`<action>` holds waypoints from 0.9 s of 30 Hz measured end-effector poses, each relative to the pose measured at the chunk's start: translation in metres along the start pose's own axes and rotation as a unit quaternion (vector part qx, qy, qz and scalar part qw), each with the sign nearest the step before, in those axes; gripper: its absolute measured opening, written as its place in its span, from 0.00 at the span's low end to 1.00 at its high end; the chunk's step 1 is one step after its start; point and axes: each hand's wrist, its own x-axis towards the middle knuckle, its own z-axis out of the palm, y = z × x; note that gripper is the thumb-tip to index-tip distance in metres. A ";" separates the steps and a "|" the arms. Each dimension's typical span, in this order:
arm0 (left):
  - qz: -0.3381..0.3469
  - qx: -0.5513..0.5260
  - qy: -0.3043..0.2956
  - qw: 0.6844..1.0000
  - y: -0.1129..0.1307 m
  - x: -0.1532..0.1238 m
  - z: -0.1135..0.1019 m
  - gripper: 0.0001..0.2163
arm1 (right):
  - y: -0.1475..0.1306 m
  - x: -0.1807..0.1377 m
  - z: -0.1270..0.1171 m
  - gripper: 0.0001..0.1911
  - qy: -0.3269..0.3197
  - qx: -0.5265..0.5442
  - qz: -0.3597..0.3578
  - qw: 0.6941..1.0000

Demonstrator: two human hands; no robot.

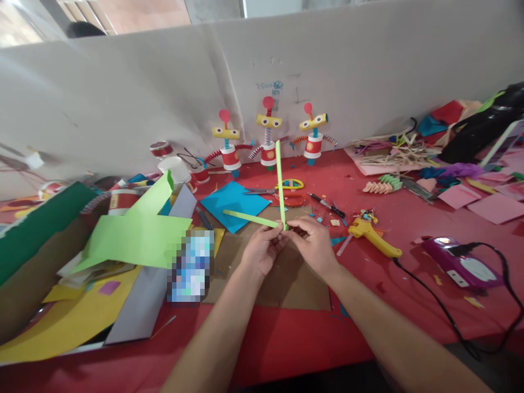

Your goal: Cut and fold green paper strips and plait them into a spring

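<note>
Both of my hands meet above a brown cardboard sheet in the middle of the red table. My left hand and my right hand pinch the joined ends of two light green paper strips. One green strip points straight up and away from me. The other green strip runs out to the left. The fingers of both hands are closed on the spot where the strips cross.
Three paper-cup robot figures stand at the white back wall. Scissors, a blue paper, a pen, a yellow glue gun and a purple corded device lie around. Green, yellow and grey sheets pile up at left.
</note>
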 end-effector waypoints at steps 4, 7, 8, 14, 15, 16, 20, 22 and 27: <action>0.015 0.022 -0.004 1.000 0.000 -0.001 0.000 0.04 | 0.000 -0.001 -0.001 0.06 0.017 -0.035 -0.042 0.998; 0.033 0.037 -0.014 0.999 0.000 0.000 -0.001 0.05 | 0.001 -0.001 0.000 0.07 0.027 -0.015 -0.031 0.999; 0.044 0.046 -0.021 0.998 0.000 0.001 -0.002 0.06 | 0.001 -0.001 0.001 0.07 0.026 -0.004 -0.024 0.999; 0.140 0.135 -0.032 0.980 0.001 -0.002 -0.002 0.09 | -0.002 0.002 0.002 0.11 -0.020 0.098 0.050 0.994; 0.144 0.147 -0.032 0.978 0.002 -0.004 0.000 0.09 | -0.002 0.003 0.001 0.11 -0.038 0.126 0.073 0.989; 0.145 0.158 -0.033 0.976 0.004 -0.006 0.002 0.09 | -0.001 0.004 0.000 0.12 -0.061 0.156 0.095 0.981; 0.134 0.185 -0.024 0.973 0.011 -0.012 0.005 0.12 | 0.003 0.008 -0.001 0.11 -0.123 0.229 0.137 0.956; 0.114 0.176 -0.030 0.977 0.014 -0.012 0.004 0.12 | 0.006 0.008 0.000 0.11 -0.105 0.241 0.131 0.956; 0.045 0.124 -0.076 0.988 0.015 -0.007 -0.005 0.11 | 0.007 0.006 0.003 0.08 -0.061 0.244 0.110 0.962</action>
